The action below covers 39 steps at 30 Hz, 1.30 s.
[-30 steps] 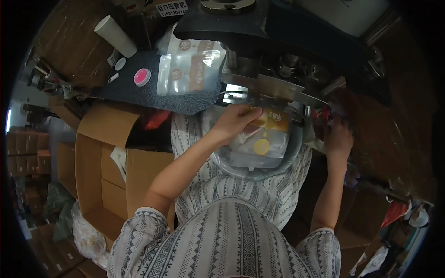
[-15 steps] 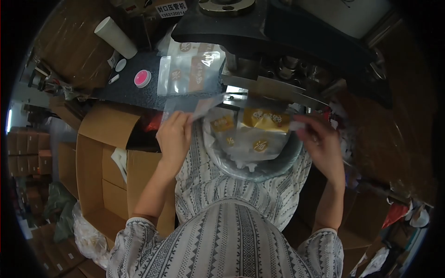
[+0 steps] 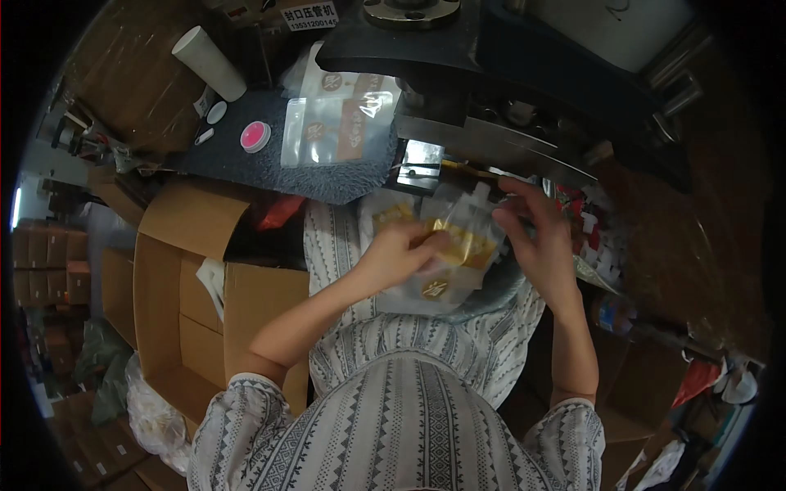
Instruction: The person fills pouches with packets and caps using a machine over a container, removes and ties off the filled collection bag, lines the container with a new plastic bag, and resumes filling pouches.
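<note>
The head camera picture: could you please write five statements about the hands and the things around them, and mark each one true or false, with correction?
1. The left hand holds a clear pouch with a gold band. True.
2. The spout of this pouch points down at the person's lap. False: the spout points away from the person.
3. The round pink container lies on the dark mat. True.
4. The right hand is inside the cardboard box on the person's left. False: the right hand is close to the spout.
5. That cardboard box is closed. False: the cardboard box stands open.
</note>
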{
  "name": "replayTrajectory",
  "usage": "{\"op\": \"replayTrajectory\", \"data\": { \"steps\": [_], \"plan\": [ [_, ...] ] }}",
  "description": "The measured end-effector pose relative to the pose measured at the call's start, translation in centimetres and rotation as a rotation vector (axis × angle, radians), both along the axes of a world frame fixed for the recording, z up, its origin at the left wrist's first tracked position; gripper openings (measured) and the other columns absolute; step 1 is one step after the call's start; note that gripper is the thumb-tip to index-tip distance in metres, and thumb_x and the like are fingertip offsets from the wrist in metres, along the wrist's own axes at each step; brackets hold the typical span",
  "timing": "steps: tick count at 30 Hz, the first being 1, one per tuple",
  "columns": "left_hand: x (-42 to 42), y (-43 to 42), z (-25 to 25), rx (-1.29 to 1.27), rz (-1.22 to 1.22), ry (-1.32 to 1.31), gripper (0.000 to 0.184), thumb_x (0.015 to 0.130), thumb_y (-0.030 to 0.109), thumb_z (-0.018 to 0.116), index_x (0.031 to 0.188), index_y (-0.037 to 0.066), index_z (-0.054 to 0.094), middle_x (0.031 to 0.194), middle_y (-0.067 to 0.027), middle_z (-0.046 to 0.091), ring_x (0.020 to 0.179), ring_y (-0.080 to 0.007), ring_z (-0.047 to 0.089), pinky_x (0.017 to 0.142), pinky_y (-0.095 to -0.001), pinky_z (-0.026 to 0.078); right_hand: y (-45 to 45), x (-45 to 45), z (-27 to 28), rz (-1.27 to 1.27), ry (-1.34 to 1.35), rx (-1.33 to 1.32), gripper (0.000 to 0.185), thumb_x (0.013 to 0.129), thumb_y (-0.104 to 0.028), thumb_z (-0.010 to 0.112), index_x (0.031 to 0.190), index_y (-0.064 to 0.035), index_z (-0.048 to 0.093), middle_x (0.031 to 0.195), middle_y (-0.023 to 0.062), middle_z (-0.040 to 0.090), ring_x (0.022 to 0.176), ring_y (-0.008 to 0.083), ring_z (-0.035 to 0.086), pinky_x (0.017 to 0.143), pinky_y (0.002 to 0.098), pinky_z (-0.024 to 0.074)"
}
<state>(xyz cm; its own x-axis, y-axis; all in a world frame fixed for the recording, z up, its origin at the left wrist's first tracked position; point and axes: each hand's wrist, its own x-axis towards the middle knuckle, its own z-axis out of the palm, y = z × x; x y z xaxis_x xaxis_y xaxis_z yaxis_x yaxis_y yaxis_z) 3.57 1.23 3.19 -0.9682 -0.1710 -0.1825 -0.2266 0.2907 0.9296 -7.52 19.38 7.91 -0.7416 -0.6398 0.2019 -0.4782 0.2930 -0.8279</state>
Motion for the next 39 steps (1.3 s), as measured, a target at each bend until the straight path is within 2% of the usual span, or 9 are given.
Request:
{"op": "replayTrajectory", "data": {
  "steps": [9, 14, 17, 20, 24, 27, 32, 36, 39],
  "plan": [
    [-4.2, -0.3, -1.7, 0.498, 0.146, -0.215, 0.027, 0.093, 0.028, 0.060, 0.096, 0.001, 0.063, 0.075, 0.0003, 0.059, 0.061, -0.0061, 0.050, 0.056, -0.0217, 0.040, -0.3, 6.7, -5.3, 0.610, -0.238, 0.270, 0.030, 0.085, -0.019, 0.065, 0.112, -0.0064, 0.060, 0.110, 0.0113, 0.064, 0.102, 0.0261, 0.061, 0.084, 0.0379, 0.0503],
    [-4.1, -7.0, 1.0, 0.282, -0.046, -0.196, 0.038, 0.096, 0.033, 0.052, 0.109, -0.002, 0.059, 0.094, -0.0119, 0.066, 0.082, -0.0142, 0.064, 0.073, -0.0274, 0.052, -3.7, 6.8, -22.6, 0.304, -0.049, 0.782, 0.049, 0.089, -0.027, 0.060, 0.133, -0.0109, 0.046, 0.138, 0.0144, 0.043, 0.130, 0.0346, 0.035, 0.109, 0.0440, 0.0253],
    [-7.4, -13.9, 1.8, -0.561, 0.228, 0.054, 0.033, 0.089, 0.025, 0.058, 0.111, 0.000, 0.061, 0.089, -0.0105, 0.066, 0.077, -0.0254, 0.066, 0.071, -0.0353, 0.053, -3.0, 5.3, -32.0, 0.283, -0.092, 0.343, 0.058, 0.091, -0.035, 0.053, 0.142, -0.0122, 0.035, 0.143, 0.0147, 0.037, 0.133, 0.0318, 0.033, 0.113, 0.0422, 0.0202],
    [-11.9, -17.0, 0.2, -0.930, 0.353, 0.624, 0.046, 0.079, 0.026, 0.062, 0.122, 0.009, 0.057, 0.122, -0.0145, 0.056, 0.118, -0.0371, 0.049, 0.097, -0.0490, 0.040, -3.8, 4.1, -31.1, 0.317, 0.011, 0.472, 0.055, 0.091, -0.033, 0.054, 0.139, -0.0103, 0.038, 0.140, 0.0153, 0.040, 0.131, 0.0328, 0.036, 0.109, 0.0431, 0.0241],
    [-16.9, -21.8, -5.5, -1.466, 0.021, 0.326, 0.062, 0.078, 0.042, 0.060, 0.134, 0.018, 0.050, 0.145, -0.0122, 0.037, 0.138, -0.0453, 0.014, 0.107, -0.0638, 0.013, -3.0, 2.4, -29.6, 0.364, 0.152, 0.631, 0.051, 0.090, -0.030, 0.055, 0.134, -0.0078, 0.043, 0.137, 0.0162, 0.043, 0.127, 0.0340, 0.040, 0.105, 0.0442, 0.0294],
    [-14.7, -20.5, -5.5, -0.916, 0.136, 0.535, 0.062, 0.078, 0.044, 0.059, 0.134, 0.020, 0.049, 0.147, -0.0111, 0.033, 0.137, -0.0448, 0.017, 0.108, -0.0622, 0.015, -3.1, 1.7, -28.2, 0.394, 0.249, 0.757, 0.048, 0.090, -0.028, 0.056, 0.131, -0.0058, 0.046, 0.135, 0.0169, 0.045, 0.125, 0.0349, 0.042, 0.102, 0.0451, 0.0334],
    [-11.5, -17.0, -5.5, -0.988, 0.297, 0.163, 0.055, 0.088, 0.045, 0.051, 0.135, 0.016, 0.048, 0.146, -0.0146, 0.032, 0.135, -0.0444, 0.023, 0.109, -0.0591, 0.014, -1.2, 6.5, -26.3, 0.402, 0.391, 0.992, 0.043, 0.089, -0.024, 0.057, 0.126, -0.0026, 0.052, 0.131, 0.0180, 0.049, 0.120, 0.0365, 0.047, 0.097, 0.0466, 0.0400],
    [-10.8, -18.1, -6.7, -1.041, 0.333, 0.196, 0.050, 0.093, 0.035, 0.047, 0.127, -0.002, 0.050, 0.143, -0.0234, 0.034, 0.134, -0.0447, 0.026, 0.108, -0.0587, 0.014, 3.0, 7.4, -8.7, 0.648, -0.436, 0.570, 0.028, 0.091, -0.019, 0.055, 0.112, -0.0023, 0.061, 0.106, 0.0209, 0.063, 0.098, 0.0360, 0.061, 0.082, 0.0411, 0.0484],
    [-7.4, -16.0, -4.4, -0.936, 0.380, 0.337, 0.048, 0.093, 0.032, 0.049, 0.129, 0.000, 0.048, 0.142, -0.0264, 0.035, 0.135, -0.0438, 0.026, 0.109, -0.0574, 0.013, 5.8, 4.8, 0.4, 0.093, -0.247, 0.354, 0.021, 0.087, -0.007, 0.058, 0.108, -0.0040, 0.063, 0.097, 0.0174, 0.065, 0.087, 0.0352, 0.063, 0.073, 0.0385, 0.0516]
  ]
}}
